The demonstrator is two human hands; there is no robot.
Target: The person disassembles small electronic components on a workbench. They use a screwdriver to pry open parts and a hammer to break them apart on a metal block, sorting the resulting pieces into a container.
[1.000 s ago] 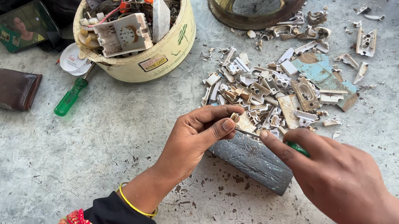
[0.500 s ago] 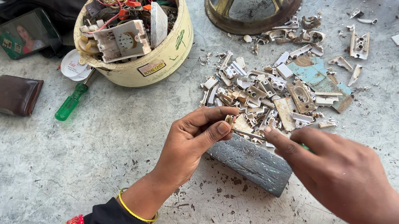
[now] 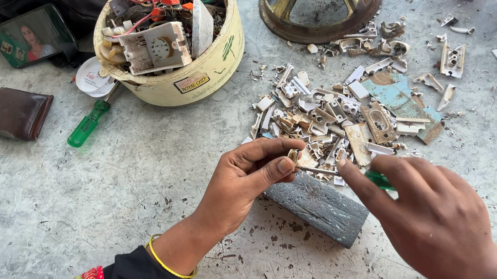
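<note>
Both hands, left hand (image 3: 252, 177) pinching a small brass part (image 3: 293, 157) and right hand (image 3: 433, 221) gripping a green-handled screwdriver (image 3: 350, 175), stayed put beside the scrap-filled cream bucket (image 3: 206, 72).

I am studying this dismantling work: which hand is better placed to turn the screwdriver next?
Right, probably. The right hand already grips the green-handled screwdriver, its tip at the small brass part pinched by the left hand over the grey block.
</note>
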